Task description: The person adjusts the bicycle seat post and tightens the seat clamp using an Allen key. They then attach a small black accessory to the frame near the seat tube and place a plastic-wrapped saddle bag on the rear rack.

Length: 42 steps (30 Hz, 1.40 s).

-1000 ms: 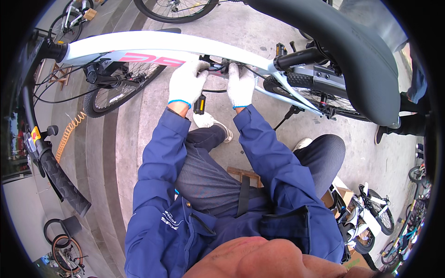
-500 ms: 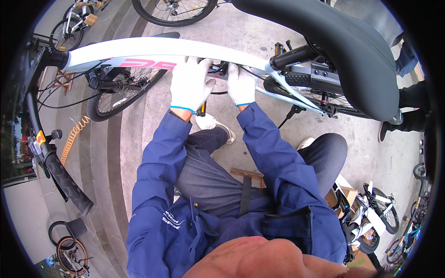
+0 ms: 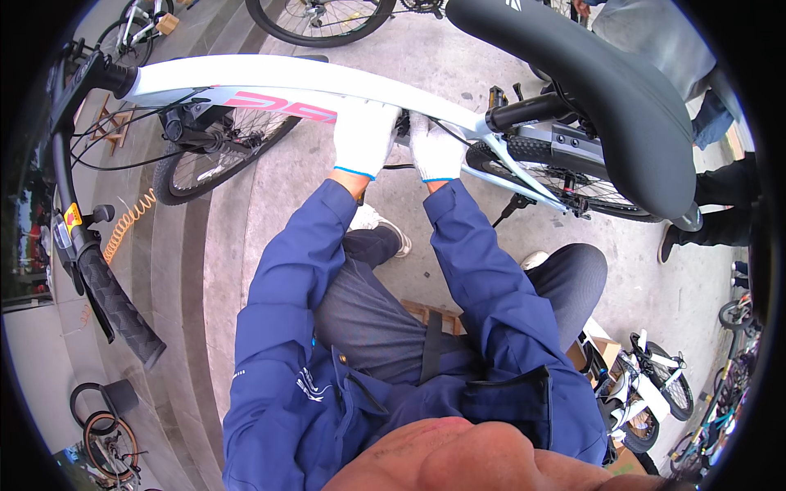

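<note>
A white bicycle with pink lettering on its frame (image 3: 246, 78) stands across the space before me, handlebar to the left and black saddle (image 3: 589, 90) to the right. My left hand (image 3: 366, 143), in a white glove with a blue cuff edge, reaches in at the lower side of the frame tube, its fingers hidden. Close beside it, my right hand (image 3: 438, 150), gloved alike, is near the tube junction below the seat post (image 3: 528, 112). Its fingertips are hidden too. Dark parts and a black cable show between and beside the hands; what the fingers touch I cannot make out.
The handlebar grip (image 3: 123, 315) juts toward me at the left, beside an orange coiled hose (image 3: 129, 225) and steps (image 3: 176, 327). Another bicycle's wheel (image 3: 319, 20) is beyond the frame. People stand at the right; bicycles and boxes (image 3: 634, 385) lie lower right. A wooden stool (image 3: 434, 315) is beneath me.
My left hand has shifted right and its fingers and thumb have gone out of sight at the tube. My right hand has moved slightly right. The view has shifted a little.
</note>
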Tool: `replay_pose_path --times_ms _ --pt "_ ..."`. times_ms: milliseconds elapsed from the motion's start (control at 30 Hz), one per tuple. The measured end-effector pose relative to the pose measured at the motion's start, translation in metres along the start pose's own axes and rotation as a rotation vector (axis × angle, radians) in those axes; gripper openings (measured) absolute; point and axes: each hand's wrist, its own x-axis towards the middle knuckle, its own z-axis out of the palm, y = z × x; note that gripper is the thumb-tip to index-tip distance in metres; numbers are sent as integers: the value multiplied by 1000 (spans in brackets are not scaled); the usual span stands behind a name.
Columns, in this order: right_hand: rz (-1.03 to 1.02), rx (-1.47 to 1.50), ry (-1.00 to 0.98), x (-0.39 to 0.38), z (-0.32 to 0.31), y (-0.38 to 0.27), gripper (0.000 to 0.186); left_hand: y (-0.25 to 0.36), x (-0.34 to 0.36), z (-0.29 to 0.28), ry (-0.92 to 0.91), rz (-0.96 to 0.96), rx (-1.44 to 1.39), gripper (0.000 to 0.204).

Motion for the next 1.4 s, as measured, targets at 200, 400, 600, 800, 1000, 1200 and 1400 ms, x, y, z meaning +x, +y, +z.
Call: replay_pose_path --times_ms 200,400,600,800,1000,1200,1400 --pt "-81 127 102 -5 -2 -4 34 5 0 -1 24 -13 37 24" --pt "-14 141 52 -2 6 2 34 4 0 0 11 -31 -30 21" --pt "-60 43 70 0 3 1 35 7 -1 6 63 8 30 18" --pt "-56 71 29 7 0 -1 37 7 1 2 21 -35 -20 22" --pt "-78 10 26 8 -2 -3 39 9 0 3 48 -20 -9 23" --pt "-34 33 -90 5 -2 -2 39 7 1 3 66 28 26 23" --pt "-15 -33 -87 7 4 0 42 9 0 1 71 -32 -120 23"
